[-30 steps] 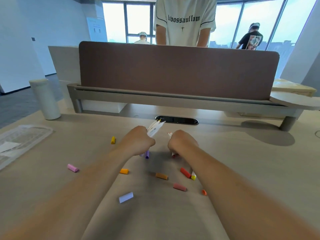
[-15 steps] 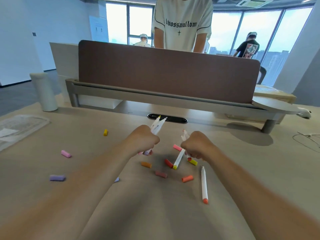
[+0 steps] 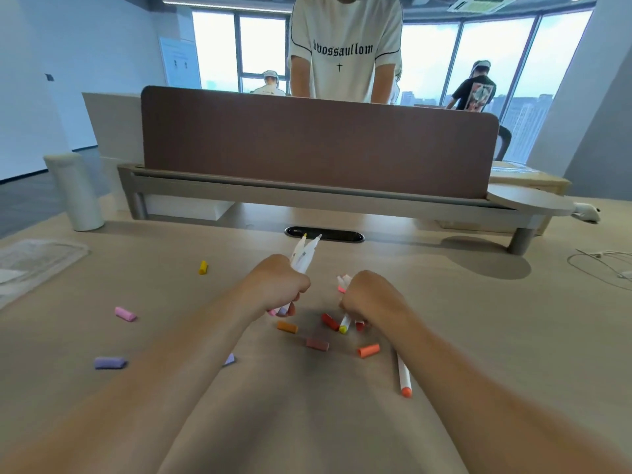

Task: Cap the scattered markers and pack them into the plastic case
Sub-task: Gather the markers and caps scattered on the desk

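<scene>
Beige table (image 3: 307, 422): loose orange-ended marker (image 3: 403, 374) and scattered caps (image 3: 368, 350) lie on the near side of the cable slot (image 3: 324, 234). Clear plastic case (image 3: 37, 261) lies flat, far left of the slot. Brown divider (image 3: 318, 145) stands just behind it, windows beyond. The person's left hand (image 3: 278, 285) is clenched on two white markers (image 3: 302, 258), tips toward the slot. The right hand (image 3: 367, 295) grips a second marker bunch (image 3: 343, 282), in front of the slot.

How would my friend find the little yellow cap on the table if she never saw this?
Look at the big wooden table in front of the brown divider. Left of the left hand, which grips white markers, the yellow cap lies alone. It sits farther back than the pink cap and the purple cap, and it is the only yellow one on that side.
</scene>
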Demonstrator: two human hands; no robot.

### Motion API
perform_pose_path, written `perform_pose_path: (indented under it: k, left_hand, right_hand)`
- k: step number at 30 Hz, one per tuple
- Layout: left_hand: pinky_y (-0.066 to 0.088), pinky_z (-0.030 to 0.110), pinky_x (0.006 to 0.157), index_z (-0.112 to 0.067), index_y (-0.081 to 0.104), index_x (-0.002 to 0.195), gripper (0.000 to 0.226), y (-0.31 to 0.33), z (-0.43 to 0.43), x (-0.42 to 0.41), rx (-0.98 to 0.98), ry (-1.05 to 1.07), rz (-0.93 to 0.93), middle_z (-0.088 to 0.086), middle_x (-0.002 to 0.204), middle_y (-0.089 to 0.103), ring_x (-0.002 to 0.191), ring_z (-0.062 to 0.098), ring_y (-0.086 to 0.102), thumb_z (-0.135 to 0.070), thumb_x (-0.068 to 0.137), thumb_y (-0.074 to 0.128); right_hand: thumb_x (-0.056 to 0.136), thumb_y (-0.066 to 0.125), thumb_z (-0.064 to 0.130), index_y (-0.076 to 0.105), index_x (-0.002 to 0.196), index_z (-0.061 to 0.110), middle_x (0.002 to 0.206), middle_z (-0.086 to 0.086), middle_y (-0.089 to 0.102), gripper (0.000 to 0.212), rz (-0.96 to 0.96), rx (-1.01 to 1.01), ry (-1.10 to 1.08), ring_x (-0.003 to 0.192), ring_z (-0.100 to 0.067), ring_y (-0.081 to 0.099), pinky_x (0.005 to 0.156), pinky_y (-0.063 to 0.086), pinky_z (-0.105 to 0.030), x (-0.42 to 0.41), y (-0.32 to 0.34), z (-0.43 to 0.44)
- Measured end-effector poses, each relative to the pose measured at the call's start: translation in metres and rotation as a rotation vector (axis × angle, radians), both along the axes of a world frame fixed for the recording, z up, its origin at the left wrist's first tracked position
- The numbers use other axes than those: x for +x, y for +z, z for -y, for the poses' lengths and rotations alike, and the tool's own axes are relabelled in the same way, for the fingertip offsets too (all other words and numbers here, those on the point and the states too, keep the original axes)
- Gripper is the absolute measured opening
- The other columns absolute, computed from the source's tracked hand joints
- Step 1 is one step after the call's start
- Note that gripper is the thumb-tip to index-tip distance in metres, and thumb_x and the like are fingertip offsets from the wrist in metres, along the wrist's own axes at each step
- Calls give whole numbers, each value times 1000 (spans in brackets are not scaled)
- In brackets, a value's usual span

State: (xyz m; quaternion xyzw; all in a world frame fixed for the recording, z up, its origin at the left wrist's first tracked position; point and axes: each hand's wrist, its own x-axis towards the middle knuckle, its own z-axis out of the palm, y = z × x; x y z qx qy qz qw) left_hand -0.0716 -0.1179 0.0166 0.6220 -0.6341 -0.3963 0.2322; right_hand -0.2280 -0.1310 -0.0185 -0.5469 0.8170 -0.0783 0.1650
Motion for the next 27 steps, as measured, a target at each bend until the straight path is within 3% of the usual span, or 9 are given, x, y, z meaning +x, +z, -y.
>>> perform_pose_path:
  k: [3, 5, 10, 12, 16, 19, 23, 25, 27]
  left_hand:
    - [46, 27, 51, -9, 41, 121, 39, -3, 1, 5, -7, -17, -2, 11, 83, 59, 57, 18, 60, -14, 86, 57]
    - [46, 28, 52, -8, 42, 122, 40, -3, -2, 9, -11, -16, -7, 11, 83, 59, 58, 19, 60, -13, 85, 57]
    - [42, 21, 41, -7, 45, 122, 39, 6, -17, 14, -47, 10, 38, 13, 87, 61, 57, 19, 60, -13, 85, 57]
    - [41, 21, 42, -8, 47, 118, 35, 13, -24, 12, -69, 10, 41, 12, 85, 60, 58, 20, 60, -12, 85, 56]
    - [43, 24, 45, -7, 50, 113, 29, 27, -38, -20, -57, -16, 19, 12, 81, 59, 58, 21, 61, -11, 85, 58]
    - [39, 19, 42, -5, 51, 95, 12, 31, -52, -64, -11, -82, 41, 13, 69, 57, 41, 18, 56, -9, 85, 57]
    - [45, 23, 53, 1, 59, 81, 15, 21, -67, -109, 45, -171, 219, 19, 51, 57, 53, 29, 58, -10, 76, 52]
    - [40, 17, 41, 9, 64, 87, 22, 14, -76, -126, 37, -185, 347, 24, 56, 61, 51, 29, 55, -7, 84, 49]
    - [39, 17, 41, 20, 62, 93, 33, 7, -84, -140, 32, -229, 537, 25, 69, 70, 46, 26, 54, -8, 91, 46]
  right_hand:
    - [85, 60, 14, 56, 71, 13, 59, -3, 52, 15, -22, 31, 5, 52, -17, 47, 50, 34, -24, 3, 2, -1]
    - [86, 60, 11, 51, 67, 13, 62, -3, 51, 21, -8, 20, 30, 53, -16, 46, 53, 36, -24, 2, 4, -4]
    - [84, 60, 14, 53, 64, 13, 56, -3, 57, 21, 36, -59, 62, 56, -21, 57, 55, 41, -24, -4, 17, -17]
    - [87, 57, 20, 54, 67, 11, 57, -5, 60, 23, 105, -96, 96, 54, -23, 60, 58, 45, -26, -14, 31, -25]
    - [89, 51, 17, 52, 69, 5, 52, -10, 55, 24, 196, -137, 68, 39, -22, 52, 46, 44, -24, -47, 53, -53]
    - [91, 48, 16, 56, 77, -1, 61, -17, 60, 24, 278, -113, 30, 42, -26, 50, 47, 44, -24, -84, 54, -76]
    - [94, 49, 16, 55, 88, -2, 72, -18, 60, 20, 309, -79, -14, 46, -24, 50, 42, 39, -20, -121, 49, -102]
    - [94, 47, 13, 51, 77, -1, 62, -15, 56, 22, 284, -39, -35, 43, -22, 47, 36, 34, -18, -132, 46, -109]
    - [95, 46, 11, 47, 72, 0, 57, -14, 52, 26, 289, -28, -48, 43, -23, 46, 37, 33, -19, -139, 42, -113]
